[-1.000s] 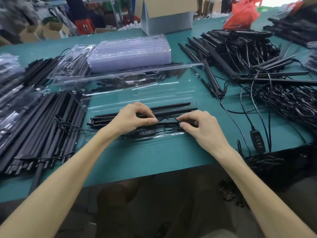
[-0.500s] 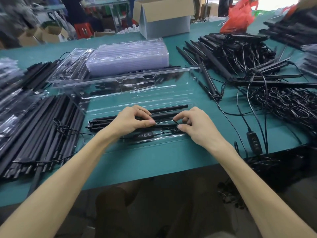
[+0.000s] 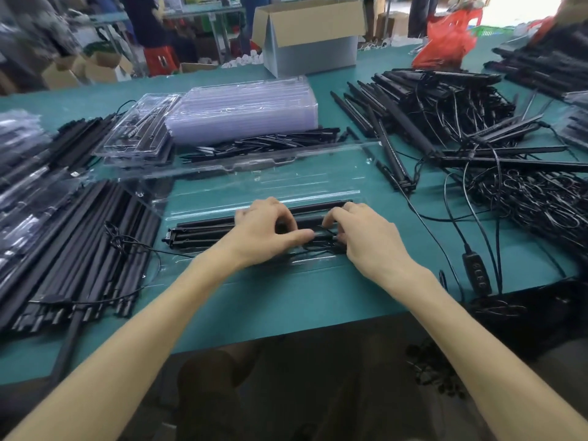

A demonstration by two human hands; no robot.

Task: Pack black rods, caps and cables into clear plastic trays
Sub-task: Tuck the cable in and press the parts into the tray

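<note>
Your left hand (image 3: 267, 230) is curled over the rods (image 3: 203, 232), thumb laid flat along them, holding them down. Your right hand (image 3: 366, 238) sits just beside it, fingertips bent in and pinching the thin cable (image 3: 325, 233) against the rods; how much cable it holds is hidden. Both wrists are low and both forearms reach straight in from the table (image 3: 286, 300) edge.

The rods lie side by side in the near half of the open tray (image 3: 264, 189). Step in hand, as judged: tucking the cable into its slot. Next move calls for pressing the loose loops flat so the lid can shut. Spare rods lie left, cables right.
</note>
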